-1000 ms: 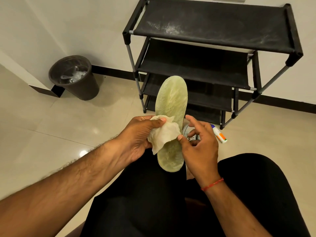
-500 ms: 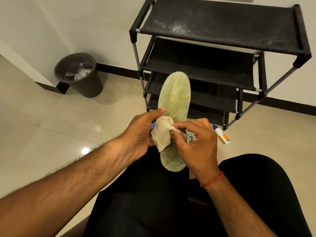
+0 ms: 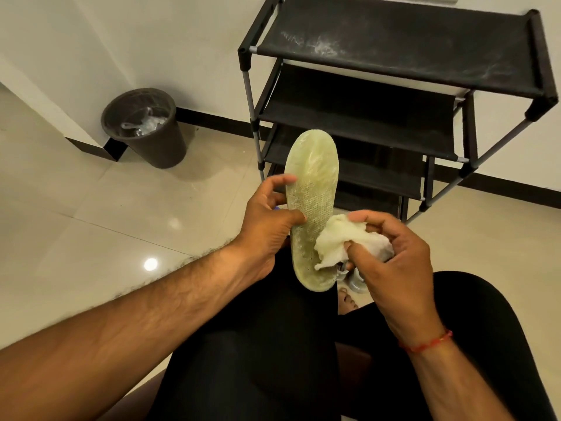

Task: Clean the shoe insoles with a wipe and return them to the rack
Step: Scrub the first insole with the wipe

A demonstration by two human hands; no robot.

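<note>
Left hand (image 3: 270, 226): holds the insole (image 3: 309, 208) by its left edge. The thumb lies on the mesh face, the fingers curl behind, and the forefinger is lifted off the rim.
Insole: pale green and standing nearly upright. Its heel end is below the left hand, over the thigh; its toe end rises above the hand.
Right hand (image 3: 394, 253): fingers curled round a crumpled white wipe (image 3: 343, 238), with the thumb dug into it.
Wipe: bunched in the right hand. Its loose edge touches the insole's lower right side, just beside the left hand.
Shoe rack (image 3: 394, 50): black, four shelves, beyond both hands, dusty on top.
Waste bin (image 3: 151, 147): dark, lined with plastic, well to the left of the left hand.
Red thread (image 3: 425, 344): around the right wrist.
Shoes (image 3: 352, 278): pale, on the floor under the right hand, mostly hidden.
</note>
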